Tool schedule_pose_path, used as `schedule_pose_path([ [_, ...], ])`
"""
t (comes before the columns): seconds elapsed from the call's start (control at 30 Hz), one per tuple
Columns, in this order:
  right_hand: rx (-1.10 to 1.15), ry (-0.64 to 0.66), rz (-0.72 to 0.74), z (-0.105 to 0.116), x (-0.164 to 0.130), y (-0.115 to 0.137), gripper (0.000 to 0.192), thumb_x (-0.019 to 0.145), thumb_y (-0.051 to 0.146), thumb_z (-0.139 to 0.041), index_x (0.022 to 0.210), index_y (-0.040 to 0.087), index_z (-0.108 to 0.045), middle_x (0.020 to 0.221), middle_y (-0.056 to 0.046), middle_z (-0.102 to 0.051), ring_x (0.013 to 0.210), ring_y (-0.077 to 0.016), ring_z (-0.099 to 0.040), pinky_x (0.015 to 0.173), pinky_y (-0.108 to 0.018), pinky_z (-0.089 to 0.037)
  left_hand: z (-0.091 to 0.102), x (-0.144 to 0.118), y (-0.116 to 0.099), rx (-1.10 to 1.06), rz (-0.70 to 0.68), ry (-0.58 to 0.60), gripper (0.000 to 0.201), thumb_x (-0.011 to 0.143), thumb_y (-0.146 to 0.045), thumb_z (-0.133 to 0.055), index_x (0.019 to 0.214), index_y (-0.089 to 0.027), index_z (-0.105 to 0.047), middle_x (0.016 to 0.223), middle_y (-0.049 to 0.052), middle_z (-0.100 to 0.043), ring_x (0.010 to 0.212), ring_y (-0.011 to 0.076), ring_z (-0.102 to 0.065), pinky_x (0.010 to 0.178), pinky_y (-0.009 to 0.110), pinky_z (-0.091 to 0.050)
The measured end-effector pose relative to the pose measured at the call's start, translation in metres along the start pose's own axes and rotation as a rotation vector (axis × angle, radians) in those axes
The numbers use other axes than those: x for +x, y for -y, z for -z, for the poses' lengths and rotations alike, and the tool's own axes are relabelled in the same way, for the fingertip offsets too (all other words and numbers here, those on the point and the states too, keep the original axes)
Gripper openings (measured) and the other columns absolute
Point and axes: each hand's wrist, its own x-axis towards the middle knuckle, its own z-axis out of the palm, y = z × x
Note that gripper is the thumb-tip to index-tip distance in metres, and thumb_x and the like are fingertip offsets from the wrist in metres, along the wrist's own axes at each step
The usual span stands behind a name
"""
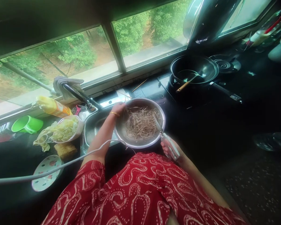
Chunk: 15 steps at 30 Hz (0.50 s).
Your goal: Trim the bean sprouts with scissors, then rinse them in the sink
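1. I had my left hand (118, 109) curled over the far rim of the steel bowl (121, 132) at mid-frame, its grip pressed together on that rim.
2. My right hand (170, 149), lower right of the bowl, was closed around the white handle of the tongs (165, 137), tips down in the brown strands (140, 123).
3. The bowl sat at the sink (93, 123) edge on the dark surface (201, 131).
4. I judged a firm rim hold best, lifting small bunches so nothing spilled.

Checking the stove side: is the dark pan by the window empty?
No, the dark pan holds a wooden-handled utensil whose head rests inside it, the handle sticking out over the rim toward the steel bowl.
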Motion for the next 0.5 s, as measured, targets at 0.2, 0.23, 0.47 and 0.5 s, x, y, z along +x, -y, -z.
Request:
schedule_pose_path([
  [0.2, -0.017, 0.040, -0.017, -0.007, 0.006, 0.002, 0.041, 0.069, 0.039, -0.075, 0.098, 0.023, -0.051, 0.068, 0.005, -0.054, 0.044, -0.0039, -0.042, 0.038, -0.016, -0.034, 0.033, -0.018, -0.030, -0.214, -0.049, 0.040, 0.020, 0.063, -0.035, -0.064, 0.064, -0.015, -0.068, 0.055, -0.001, -0.055, 0.048, 0.0084, -0.040, 0.049, 0.022, -0.033],
  [0.23, -0.016, 0.040, -0.014, -0.008, 0.007, 0.002, 0.040, 0.069, 0.038, -0.075, 0.098, 0.023, -0.051, 0.068, 0.005, -0.053, 0.045, -0.0039, -0.042, 0.038, -0.015, -0.034, 0.030, -0.020, -0.028, -0.148, -0.047, 0.087, 0.020, 0.064, -0.034, -0.063, 0.062, -0.015, -0.068, 0.054, -0.001, -0.054, 0.048, 0.0091, -0.041, 0.049, 0.022, -0.033],
  [0.47, -0.008, 0.013, -0.010, -0.009, 0.004, 0.002, 0.039, 0.070, 0.038, -0.074, 0.097, 0.022, -0.052, 0.069, 0.005, -0.053, 0.047, -0.0039, -0.042, 0.040, -0.015, -0.035, -0.004, -0.052, 0.016, 0.638, -0.149, 0.253, 0.025, 0.077, -0.024, -0.056, 0.092, -0.019, -0.075, 0.091, 0.008, -0.066, 0.084, 0.0201, -0.060, 0.079, 0.029, -0.045],
  [0.5, -0.007, 0.004, -0.012, -0.009, 0.003, 0.001, 0.038, 0.070, 0.039, -0.074, 0.097, 0.022, -0.052, 0.069, 0.005, -0.053, 0.047, -0.0039, -0.042, 0.040, -0.015, -0.035, -0.007, -0.062, 0.021, 0.672, -0.233, 0.327, 0.027, 0.079, -0.024, -0.055, 0.096, -0.021, -0.075, 0.096, 0.008, -0.065, 0.088, 0.0201, -0.060, 0.082, 0.029, -0.045],
])
